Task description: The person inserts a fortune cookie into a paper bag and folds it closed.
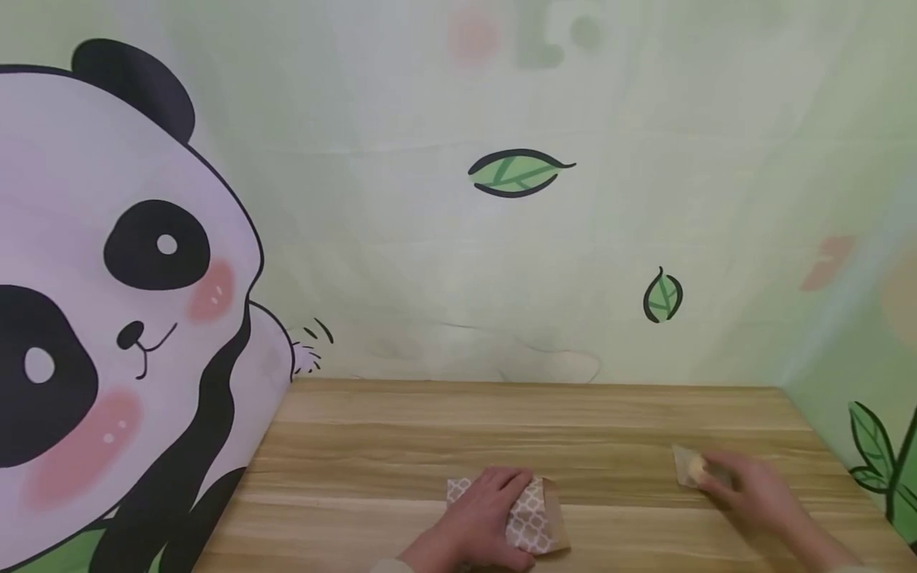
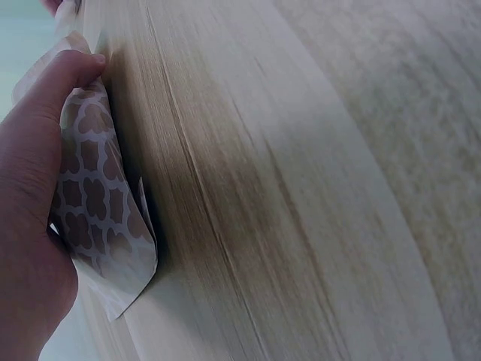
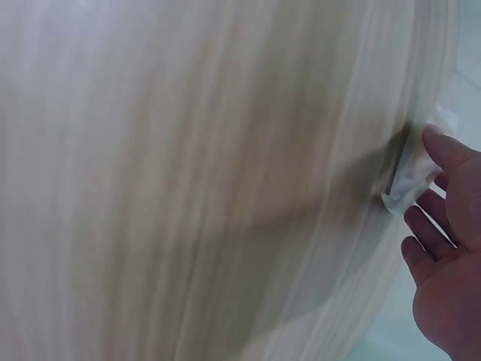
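Observation:
At the front of the wooden table (image 1: 344, 454), my left hand (image 1: 481, 513) grips a flat brown paper bag (image 1: 528, 521) with a white lattice pattern. In the left wrist view the thumb lies over the patterned face of the bag (image 2: 94, 180), whose lower corner stands slightly apart in layers. To the right, my right hand (image 1: 762, 489) pinches a small clear plastic packet (image 1: 684, 463) between thumb and fingers. Something pale shows in the packet, partly hidden by the fingertips. The right wrist view has the packet (image 3: 409, 177) close over the tabletop, its shadow beside it.
Behind the table hangs a pale green backdrop (image 1: 401, 263) printed with a large panda (image 1: 64, 199) at the left and leaves. The table's back edge meets this backdrop. Bare wood lies between the two hands.

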{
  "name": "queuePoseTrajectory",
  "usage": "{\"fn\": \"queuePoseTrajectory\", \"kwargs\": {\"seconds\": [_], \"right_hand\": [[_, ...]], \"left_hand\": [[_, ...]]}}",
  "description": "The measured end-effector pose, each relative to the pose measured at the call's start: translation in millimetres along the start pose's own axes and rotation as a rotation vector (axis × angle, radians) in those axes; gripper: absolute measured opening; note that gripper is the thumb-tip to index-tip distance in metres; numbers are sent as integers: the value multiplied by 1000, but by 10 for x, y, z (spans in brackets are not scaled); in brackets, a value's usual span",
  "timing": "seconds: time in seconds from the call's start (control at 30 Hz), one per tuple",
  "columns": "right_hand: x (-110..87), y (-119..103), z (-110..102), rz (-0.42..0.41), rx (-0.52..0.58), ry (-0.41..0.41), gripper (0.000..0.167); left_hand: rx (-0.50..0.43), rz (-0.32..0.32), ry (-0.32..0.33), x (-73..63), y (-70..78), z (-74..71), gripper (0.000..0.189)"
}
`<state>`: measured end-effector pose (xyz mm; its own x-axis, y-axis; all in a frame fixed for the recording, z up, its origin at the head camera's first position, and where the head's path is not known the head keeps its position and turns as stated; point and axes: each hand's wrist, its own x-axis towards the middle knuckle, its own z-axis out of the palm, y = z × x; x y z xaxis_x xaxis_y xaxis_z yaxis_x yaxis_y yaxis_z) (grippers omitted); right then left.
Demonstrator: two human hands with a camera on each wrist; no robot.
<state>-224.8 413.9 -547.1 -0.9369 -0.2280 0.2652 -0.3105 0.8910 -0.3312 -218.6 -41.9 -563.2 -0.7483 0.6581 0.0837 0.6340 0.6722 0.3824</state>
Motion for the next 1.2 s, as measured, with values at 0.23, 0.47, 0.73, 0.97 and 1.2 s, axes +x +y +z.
{"fn": "queuePoseTrajectory", "kwargs": {"seconds": [0.23, 0.47, 0.73, 0.97, 1.2], "right_hand": [[-115, -283, 134, -6, 27, 41, 44], [-178, -534, 265, 48, 106, 25, 45], [-195, -723, 323, 88, 103, -8, 48], [-250, -810, 310, 155, 109, -86, 56], [-271, -857, 286, 151, 136, -152, 49]], "left_hand": [[2, -13, 0, 9, 24, -10, 114], [26, -1, 5, 21, 28, -23, 113], [42, 8, 10, 24, 34, -40, 112], [44, 10, 16, 21, 26, -35, 112], [48, 10, 24, 16, 6, -11, 113]]}}
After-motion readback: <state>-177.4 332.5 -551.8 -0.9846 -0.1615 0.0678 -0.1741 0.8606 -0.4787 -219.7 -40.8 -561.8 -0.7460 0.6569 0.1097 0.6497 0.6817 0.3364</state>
